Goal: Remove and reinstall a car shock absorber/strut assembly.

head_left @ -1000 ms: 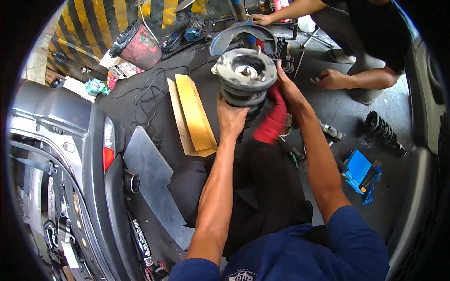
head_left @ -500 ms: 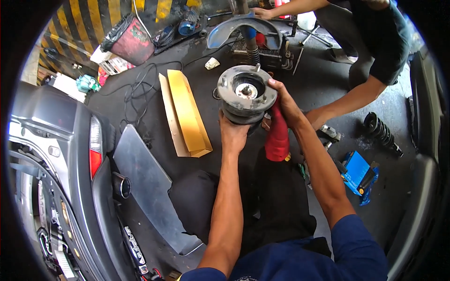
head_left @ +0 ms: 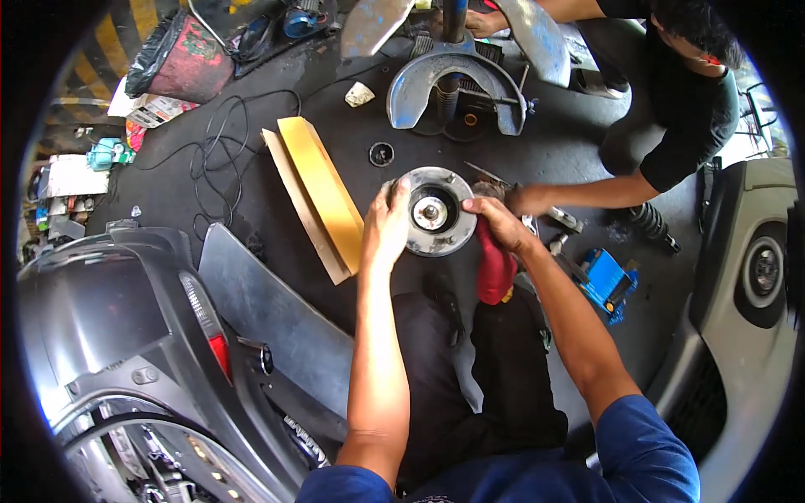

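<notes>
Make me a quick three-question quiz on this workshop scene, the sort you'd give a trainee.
1. True or false: the person's left hand and right hand both touch the round metal part.
2. Which lies nearer the round metal part?
A) the red bucket
B) the yellow box
3. Fill in the blank: the tangle of black cable lies on the floor to the ____ of the yellow box.

Key: 1. True. 2. B. 3. left.
</notes>
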